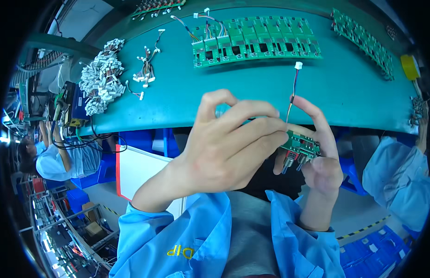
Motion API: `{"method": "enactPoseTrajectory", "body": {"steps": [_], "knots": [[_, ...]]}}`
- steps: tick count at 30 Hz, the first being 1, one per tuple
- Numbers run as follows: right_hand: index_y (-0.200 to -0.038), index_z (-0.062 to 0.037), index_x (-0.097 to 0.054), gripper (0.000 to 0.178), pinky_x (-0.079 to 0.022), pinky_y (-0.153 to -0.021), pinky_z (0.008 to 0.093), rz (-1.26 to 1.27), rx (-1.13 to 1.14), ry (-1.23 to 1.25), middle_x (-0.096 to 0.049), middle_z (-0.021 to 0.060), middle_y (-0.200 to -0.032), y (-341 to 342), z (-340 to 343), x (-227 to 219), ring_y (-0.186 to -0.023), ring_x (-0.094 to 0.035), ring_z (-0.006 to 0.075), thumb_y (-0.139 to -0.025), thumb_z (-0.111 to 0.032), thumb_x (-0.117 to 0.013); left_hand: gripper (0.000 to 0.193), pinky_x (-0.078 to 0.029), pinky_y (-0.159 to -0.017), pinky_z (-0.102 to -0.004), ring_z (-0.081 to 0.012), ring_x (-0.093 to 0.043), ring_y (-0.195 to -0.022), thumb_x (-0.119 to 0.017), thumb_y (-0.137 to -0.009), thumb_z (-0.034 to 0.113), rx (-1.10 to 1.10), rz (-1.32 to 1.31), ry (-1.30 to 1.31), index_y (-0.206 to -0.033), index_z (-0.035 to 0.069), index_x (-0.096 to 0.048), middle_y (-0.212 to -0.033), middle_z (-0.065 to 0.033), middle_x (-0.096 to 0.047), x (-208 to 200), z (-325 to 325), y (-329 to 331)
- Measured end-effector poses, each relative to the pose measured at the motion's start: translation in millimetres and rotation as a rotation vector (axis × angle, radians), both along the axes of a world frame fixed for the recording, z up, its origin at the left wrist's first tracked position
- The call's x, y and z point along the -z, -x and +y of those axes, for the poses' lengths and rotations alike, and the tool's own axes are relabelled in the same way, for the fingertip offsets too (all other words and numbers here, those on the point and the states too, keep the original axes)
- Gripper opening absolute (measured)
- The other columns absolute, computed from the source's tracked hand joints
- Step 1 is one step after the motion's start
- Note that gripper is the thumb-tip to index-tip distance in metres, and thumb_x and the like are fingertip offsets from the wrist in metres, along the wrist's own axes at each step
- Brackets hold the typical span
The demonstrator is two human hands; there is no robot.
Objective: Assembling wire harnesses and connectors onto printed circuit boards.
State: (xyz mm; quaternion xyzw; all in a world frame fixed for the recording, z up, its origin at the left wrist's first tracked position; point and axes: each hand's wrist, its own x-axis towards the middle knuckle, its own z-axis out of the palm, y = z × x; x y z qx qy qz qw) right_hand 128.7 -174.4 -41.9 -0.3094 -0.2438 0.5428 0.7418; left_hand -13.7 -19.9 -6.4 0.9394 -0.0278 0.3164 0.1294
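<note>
A small green circuit board point(302, 144) is held in front of my chest, above the table's near edge. My right hand point(322, 155) grips its right end between thumb and fingers, with the index finger raised behind it. My left hand point(236, 141) closes over the board's left part with bent fingers; the thumb and that part of the board are hidden. A thin wire cable point(294, 88) stands up from beside the left fingertips, its white connector at the top; its lower end is covered. Metal-shafted components point(289, 163) stick out from the board's lower side.
On the green table point(178, 102) lies a wide panel of joined circuit boards point(256, 41), cables at its left end. A pile of white-connector cables point(103, 76) and a smaller bunch point(145, 69) lie left. Another board strip point(363, 44) and yellow tape point(410, 67) are right. Other people sit at both sides.
</note>
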Motion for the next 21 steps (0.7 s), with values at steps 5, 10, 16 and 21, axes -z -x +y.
{"method": "enactPoseTrajectory", "body": {"steps": [5,10,16,21], "knots": [[-0.158,0.0043,-0.022,0.099,-0.059,-0.067,0.0335,-0.019,0.053,0.043,-0.068,0.028,-0.121,-3,6,-8,-0.086,-0.071,0.0297,-0.074,-0.021,-0.069,0.02,-0.037,-0.095,-0.041,-0.0189,-0.067,-0.102,-0.069,-0.082,0.009,-0.039,-0.016,0.063,-0.102,0.009,-0.074,-0.105,-0.0027,-0.072,-5,0,-5],[-0.158,0.0003,-0.024,0.091,-0.057,-0.068,0.0339,-0.035,0.041,0.042,-0.069,0.0242,-0.115,1,6,-7,-0.078,-0.067,0.0263,-0.08,-0.015,-0.068,0.028,-0.038,-0.099,-0.042,-0.0228,-0.068,-0.104,-0.069,-0.079,0.001,-0.031,0.077,0.164,-0.106,0.007,-0.074,-0.112,-0.0045,-0.074,-15,0,-1],[-0.156,-0.0008,-0.024,0.083,-0.053,-0.066,0.0301,-0.1,0.032,-0.016,-0.069,0.0203,-0.106,1,3,-5,-0.072,-0.064,0.022,-0.079,0.002,-0.054,0.025,-0.039,-0.097,-0.0434,-0.0265,-0.068,-0.101,-0.066,-0.079,-0.001,-0.049,0.028,0.171,-0.102,0.006,-0.073,-0.106,-0.007,-0.076,-18,-11,-2],[-0.154,0.0061,-0.024,0.092,-0.056,-0.059,0.0313,-0.037,0.103,0.044,-0.068,0.0284,-0.117,7,-7,-19,-0.073,-0.068,0.027,-0.075,-0.011,-0.067,0.022,-0.042,-0.095,-0.0428,-0.0285,-0.069,-0.097,-0.063,-0.08,-0.001,-0.006,0.002,0.085,-0.1,0.004,-0.072,-0.101,-0.0095,-0.077,-15,-17,-4]]}}
